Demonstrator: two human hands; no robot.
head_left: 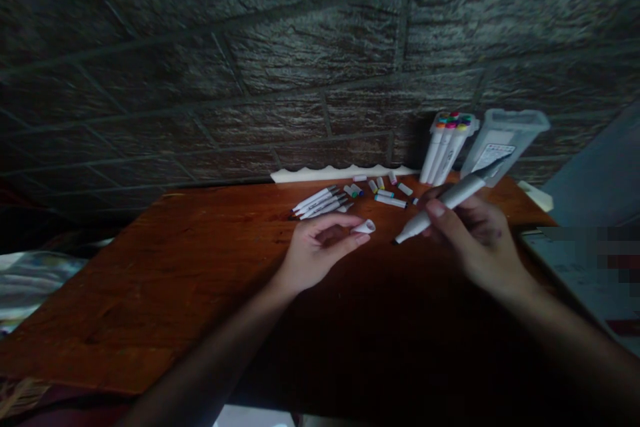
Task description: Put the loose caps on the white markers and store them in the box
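Though in the right hand (475, 240), marker (459, 192) blurry at far tip (496, 166).

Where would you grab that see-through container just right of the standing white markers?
The see-through container is probably best gripped near its top, from the right: it stands upright, widest there; the white markers stand close on its left, and the held marker crosses its lower front in this view.
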